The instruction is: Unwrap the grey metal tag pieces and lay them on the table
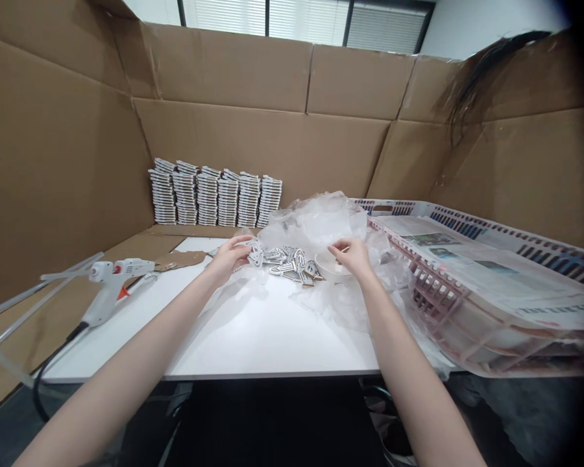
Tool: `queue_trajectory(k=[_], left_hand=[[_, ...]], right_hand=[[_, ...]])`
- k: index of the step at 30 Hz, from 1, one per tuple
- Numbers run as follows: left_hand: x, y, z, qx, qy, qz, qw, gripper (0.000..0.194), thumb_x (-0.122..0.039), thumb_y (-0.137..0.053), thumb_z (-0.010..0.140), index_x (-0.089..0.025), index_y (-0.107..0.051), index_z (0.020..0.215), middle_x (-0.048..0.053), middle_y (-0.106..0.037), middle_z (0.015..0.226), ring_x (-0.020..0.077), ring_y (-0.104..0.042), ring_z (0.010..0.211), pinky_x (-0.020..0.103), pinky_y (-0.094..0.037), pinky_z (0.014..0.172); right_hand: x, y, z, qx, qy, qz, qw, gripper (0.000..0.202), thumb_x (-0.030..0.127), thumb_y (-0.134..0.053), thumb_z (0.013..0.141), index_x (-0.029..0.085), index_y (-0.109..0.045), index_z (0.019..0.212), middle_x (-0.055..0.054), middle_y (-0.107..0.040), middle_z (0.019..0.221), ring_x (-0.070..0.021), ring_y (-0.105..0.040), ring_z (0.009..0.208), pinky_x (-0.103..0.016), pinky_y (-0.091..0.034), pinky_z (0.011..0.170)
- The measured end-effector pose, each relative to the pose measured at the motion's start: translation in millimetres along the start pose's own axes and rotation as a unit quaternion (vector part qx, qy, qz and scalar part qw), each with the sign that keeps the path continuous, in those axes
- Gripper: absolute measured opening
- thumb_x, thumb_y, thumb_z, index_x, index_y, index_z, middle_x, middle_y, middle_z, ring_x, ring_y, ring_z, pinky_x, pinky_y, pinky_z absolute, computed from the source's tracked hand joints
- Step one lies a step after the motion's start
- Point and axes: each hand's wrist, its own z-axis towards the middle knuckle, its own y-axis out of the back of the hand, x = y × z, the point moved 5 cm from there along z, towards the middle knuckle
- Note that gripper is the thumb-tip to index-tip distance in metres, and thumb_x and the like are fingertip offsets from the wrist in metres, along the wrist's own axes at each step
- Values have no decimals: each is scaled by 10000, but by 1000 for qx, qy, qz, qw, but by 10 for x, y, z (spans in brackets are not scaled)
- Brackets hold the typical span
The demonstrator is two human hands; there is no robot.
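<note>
My left hand (232,255) is closed around a small white cut-out piece with dark outlines (255,253), held at the left of a pile. That loose pile of similar flat white-and-grey pieces (292,264) lies on the white table between my hands. My right hand (351,255) has its thumb and fingers pinched at the edge of a white ring that looks like a roll of tape (327,267). Crumpled clear plastic wrap (321,217) lies behind and around the roll.
Several tall stacks of flat white pieces (217,200) stand against the cardboard wall (263,139). At left are a white glue gun (102,301) with a black cord and clear sticks (43,301). A pink-and-white plastic basket (438,292) with printed sheets stands at right.
</note>
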Motion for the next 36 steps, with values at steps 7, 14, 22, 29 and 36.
queue_trajectory(k=[7, 14, 22, 29, 36], left_hand=[[94, 24, 13, -2, 78, -47, 996, 295, -229, -705, 695, -179, -693, 986, 6, -591, 716, 88, -567, 621, 221, -506, 633], [131, -59, -55, 50, 127, 10, 991, 336, -259, -726, 687, -215, -653, 1012, -15, -543, 699, 52, -452, 451, 193, -370, 412], [103, -64, -55, 64, 102, 18, 993, 576, -192, -760, 612, -206, -595, 1163, 50, -660, 894, 94, -557, 619, 234, -458, 599], [96, -57, -34, 78, 52, 57, 994, 515, -300, -824, 619, -162, -589, 1056, 7, -615, 771, 86, -547, 629, 228, -431, 645], [22, -208, -80, 130, 28, -21, 991, 435, -347, -718, 751, -142, -610, 1120, 99, -666, 1023, 145, -632, 746, 312, -480, 793]], right_hand=[[2, 9, 21, -17, 26, 10, 999, 139, 294, -668, 668, 166, -708, 704, -52, -718, 727, -190, -652, 658, -271, -474, 612], [-42, -25, 14, 8, -21, 69, 997, 117, 279, -649, 700, 164, -633, 718, -45, -703, 694, -138, -621, 518, -228, -432, 506], [-55, -32, 20, 9, -30, 128, 991, 213, 228, -747, 558, 156, -635, 724, -61, -706, 699, -134, -591, 504, -226, -452, 455], [48, 43, 38, -25, 28, 134, 990, 227, 376, -731, 611, 158, -697, 663, -66, -692, 673, -153, -577, 556, -269, -440, 510], [679, -307, -223, 100, 122, 265, 951, 288, 418, -674, 714, 165, -731, 841, -64, -714, 803, -136, -579, 606, -256, -442, 539]])
